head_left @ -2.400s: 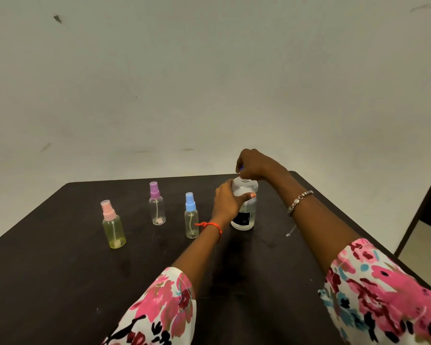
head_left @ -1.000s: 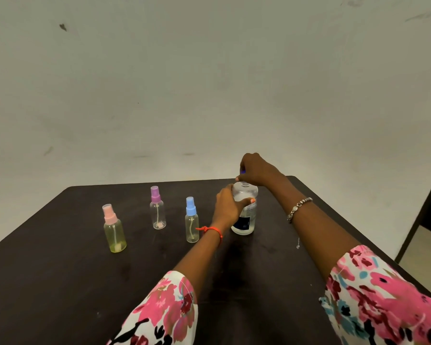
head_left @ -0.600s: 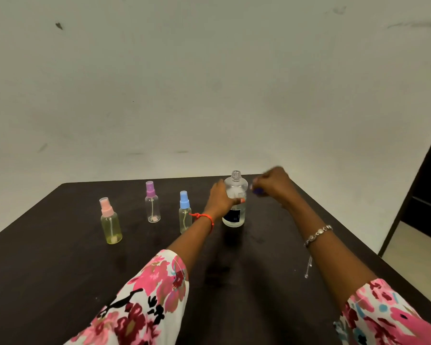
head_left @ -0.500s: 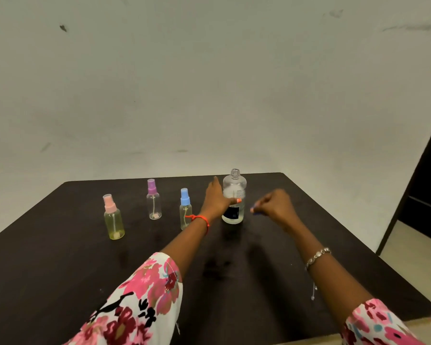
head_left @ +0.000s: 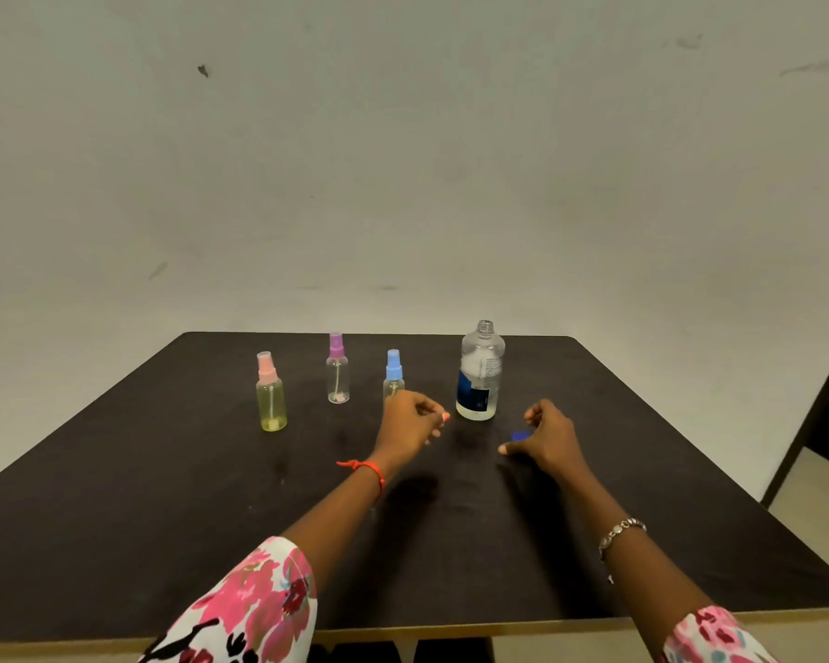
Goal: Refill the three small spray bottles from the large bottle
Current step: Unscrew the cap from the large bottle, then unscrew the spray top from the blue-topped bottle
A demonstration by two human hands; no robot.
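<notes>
Uncapped, the large bottle (head_left: 480, 375) could spill if the left hand (head_left: 410, 423), fingers (head_left: 426, 407) loosely curled and empty, bumps it; whether the right hand (head_left: 551, 437) pinches the blue cap (head_left: 520, 436) is unclear.

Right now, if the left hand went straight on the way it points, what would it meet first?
Probably the large bottle, low down: the left hand points its fingertips at it. The blue-capped spray bottle stands just behind the hand, seemingly off that line; depth is unclear.

Dark table (head_left: 164, 519) against a scuffed pale wall (head_left: 403, 160).
</notes>
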